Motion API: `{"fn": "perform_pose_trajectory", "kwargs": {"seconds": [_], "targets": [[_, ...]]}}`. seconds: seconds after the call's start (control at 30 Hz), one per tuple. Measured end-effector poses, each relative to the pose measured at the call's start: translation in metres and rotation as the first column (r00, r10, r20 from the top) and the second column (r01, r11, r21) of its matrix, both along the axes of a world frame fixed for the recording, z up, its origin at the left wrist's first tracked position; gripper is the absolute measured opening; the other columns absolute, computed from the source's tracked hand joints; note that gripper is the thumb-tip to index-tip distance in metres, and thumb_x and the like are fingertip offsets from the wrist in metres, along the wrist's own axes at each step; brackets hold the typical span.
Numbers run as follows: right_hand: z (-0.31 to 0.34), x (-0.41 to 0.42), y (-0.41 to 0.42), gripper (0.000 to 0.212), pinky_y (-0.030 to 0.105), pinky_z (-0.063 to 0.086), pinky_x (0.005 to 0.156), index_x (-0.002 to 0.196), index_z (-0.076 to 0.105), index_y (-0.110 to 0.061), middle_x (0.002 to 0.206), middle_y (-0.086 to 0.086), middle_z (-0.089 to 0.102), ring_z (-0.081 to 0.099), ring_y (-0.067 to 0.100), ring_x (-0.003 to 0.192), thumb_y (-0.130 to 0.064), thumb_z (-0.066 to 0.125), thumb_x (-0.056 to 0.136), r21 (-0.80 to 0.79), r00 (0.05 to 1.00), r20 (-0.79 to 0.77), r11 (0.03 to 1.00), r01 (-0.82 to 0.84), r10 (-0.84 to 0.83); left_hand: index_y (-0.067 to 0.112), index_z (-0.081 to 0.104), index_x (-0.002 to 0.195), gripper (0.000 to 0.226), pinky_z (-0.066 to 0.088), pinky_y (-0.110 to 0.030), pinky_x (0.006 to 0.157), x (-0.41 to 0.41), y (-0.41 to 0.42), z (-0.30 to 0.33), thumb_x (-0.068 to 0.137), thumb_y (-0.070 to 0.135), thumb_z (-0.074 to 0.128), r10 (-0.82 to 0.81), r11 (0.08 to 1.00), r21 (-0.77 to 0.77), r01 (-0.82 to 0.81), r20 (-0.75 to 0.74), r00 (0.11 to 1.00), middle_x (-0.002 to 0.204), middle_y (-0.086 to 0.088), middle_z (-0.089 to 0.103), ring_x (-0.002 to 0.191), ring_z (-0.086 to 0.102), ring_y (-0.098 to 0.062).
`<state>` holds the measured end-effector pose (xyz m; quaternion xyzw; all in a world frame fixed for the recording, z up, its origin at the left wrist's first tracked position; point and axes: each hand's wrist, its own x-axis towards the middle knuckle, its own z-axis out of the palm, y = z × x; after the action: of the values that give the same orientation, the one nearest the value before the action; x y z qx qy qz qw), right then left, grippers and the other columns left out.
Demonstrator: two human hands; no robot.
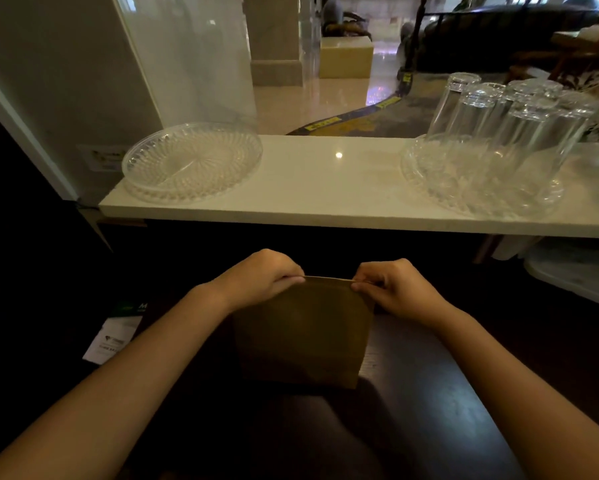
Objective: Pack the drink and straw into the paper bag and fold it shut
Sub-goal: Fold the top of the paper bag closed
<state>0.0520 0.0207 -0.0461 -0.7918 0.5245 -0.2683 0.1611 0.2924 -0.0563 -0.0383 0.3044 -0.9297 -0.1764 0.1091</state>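
A brown paper bag (301, 334) stands upright on the dark wooden table in front of me. Its top edge is pressed flat into one straight line. My left hand (263, 275) pinches the left end of that top edge. My right hand (391, 285) pinches the right end. Both hands hold the edge between thumb and fingers. The drink and the straw are not in sight; the bag's inside is hidden.
A white stone shelf (325, 188) runs across just beyond the bag, higher than the table. On it sit an empty glass plate (192, 162) at left and a glass tray (429, 174) with several upturned glasses (499, 116) at right. A printed card (114, 332) lies at table left.
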Motion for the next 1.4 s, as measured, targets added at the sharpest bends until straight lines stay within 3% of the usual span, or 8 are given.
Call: {"fn": "perform_pose_trajectory", "kwargs": {"seconds": [0.4,0.57,0.67,0.77,0.83,0.97,1.13,1.4], "targets": [[-0.002,-0.009,-0.005,0.009,0.037,0.051,0.055,0.075,0.067,-0.015,0.064,0.000,0.067,0.062,0.012,0.059,-0.016,0.064,0.083,0.000,1.000,0.026,1.000,-0.006,0.006,0.015,0.072,0.096,0.018,0.052,-0.029,0.081,0.053,0.006,0.008,0.087,0.024,0.060,0.131,0.990,-0.048,-0.132,-0.029,0.991,0.093,-0.001,0.075,0.088,0.067,-0.012],[-0.006,-0.013,-0.004,0.013,0.035,0.048,0.053,0.070,0.064,-0.013,0.059,-0.003,0.062,0.059,0.011,0.055,-0.017,0.066,0.082,-0.016,0.999,0.030,0.999,0.040,-0.040,0.014,0.070,0.064,0.035,0.054,-0.032,0.056,0.056,0.011,0.004,0.083,0.040,0.058,0.205,0.894,-0.404,-0.194,-0.017,0.979,0.056,-0.001,0.068,0.053,0.064,-0.016],[-0.012,-0.016,-0.003,0.018,0.019,0.045,0.052,0.063,0.061,-0.020,0.056,-0.008,0.060,0.058,0.005,0.054,-0.019,0.069,0.079,-0.011,0.990,0.079,0.993,0.120,-0.118,0.013,0.058,0.051,0.043,0.047,-0.025,0.043,0.053,0.017,-0.004,0.082,0.042,0.056,0.231,0.807,-0.543,-0.233,-0.074,0.970,0.043,-0.001,0.056,0.041,0.055,-0.015],[-0.022,-0.020,0.002,0.028,0.006,0.042,0.054,0.062,0.057,-0.032,0.056,-0.011,0.059,0.059,0.001,0.060,-0.012,0.072,0.076,0.055,0.963,0.196,0.982,0.179,-0.187,0.010,0.062,0.063,0.031,0.048,-0.027,0.052,0.058,0.023,-0.027,0.079,0.037,0.063,0.308,0.876,-0.296,-0.382,-0.266,0.913,0.059,-0.002,0.061,0.056,0.059,-0.017],[-0.033,-0.022,0.008,0.031,0.007,0.048,0.061,0.068,0.060,-0.034,0.064,-0.009,0.065,0.063,-0.001,0.065,-0.006,0.072,0.075,0.128,0.925,0.314,0.975,0.183,-0.215,0.013,0.062,0.078,0.017,0.042,-0.011,0.062,0.064,0.027,-0.043,0.075,0.026,0.073,0.404,0.896,-0.033,-0.442,-0.350,0.845,0.077,0.006,0.059,0.071,0.057,-0.008],[-0.052,-0.018,0.019,0.027,0.023,0.054,0.078,0.084,0.064,-0.028,0.087,0.001,0.071,0.068,0.010,0.085,-0.003,0.070,0.075,0.229,0.877,0.410,0.959,0.167,-0.251,0.016,0.061,0.106,0.034,0.040,-0.016,0.084,0.066,0.037,-0.069,0.074,0.019,0.074,0.637,0.762,0.369,-0.532,-0.278,0.719,0.106,0.003,0.051,0.097,0.049,-0.006],[-0.066,-0.006,0.031,0.037,0.007,0.050,0.069,0.090,0.058,-0.034,0.087,0.000,0.062,0.061,0.001,0.075,-0.002,0.070,0.076,0.254,0.884,0.357,0.942,0.220,-0.303,0.012,0.059,0.118,0.044,0.046,-0.032,0.092,0.068,0.047,-0.078,0.076,0.017,0.072,0.684,0.695,0.502,-0.515,-0.238,0.690,0.118,-0.005,0.060,0.108,0.054,-0.016],[-0.064,0.003,0.032,0.025,0.018,0.051,0.070,0.102,0.065,-0.015,0.078,0.000,0.066,0.063,0.013,0.074,-0.005,0.066,0.079,0.261,0.836,0.374,0.910,0.321,-0.402,0.012,0.054,0.124,0.050,0.045,-0.020,0.076,0.060,0.052,-0.072,0.076,0.010,0.071,0.708,0.691,0.465,-0.553,-0.285,0.645,0.076,0.004,0.068,0.078,0.058,0.004]]}}
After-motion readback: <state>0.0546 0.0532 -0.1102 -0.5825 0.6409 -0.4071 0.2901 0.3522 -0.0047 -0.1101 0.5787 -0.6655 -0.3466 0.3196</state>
